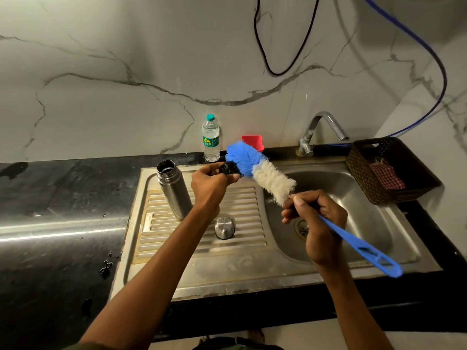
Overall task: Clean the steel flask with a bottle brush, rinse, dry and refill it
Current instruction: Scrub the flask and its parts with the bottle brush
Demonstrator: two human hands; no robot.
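Centrally, head view, the only one I have: my left hand (211,181) sits just above mid-frame, fingers curled round a small black stopper (228,168) that it pinches between thumb and fingertips. The blue tip of the bottle brush (262,170) touches this stopper. My right hand (319,218), right of centre, grips the brush at the wire neck where the white bristles end; fingers are wrapped tight, and the blue handle runs down toward the lower right of the frame, over the sink basin (353,188).

The steel flask (173,189) stands upright and uncapped on the ribbed draining board (177,243), left of centre, just beside my left wrist; its mouth is open to the camera. Its steel cap (224,227) rests on the same board, in front of the flask and apart from it, below my left forearm. Whether the cap stands mouth up or mouth down I cannot tell.

Behind, against the marble wall in the upper middle, a clear plastic water bottle (211,138) with a teal lid stands on the black counter (63,203). A red object (253,141) is partly hidden behind the brush head. The tap (321,131) curves over the basin at upper right, and a dark woven basket (394,170) holding a checked cloth (386,176) sits at the far right edge.
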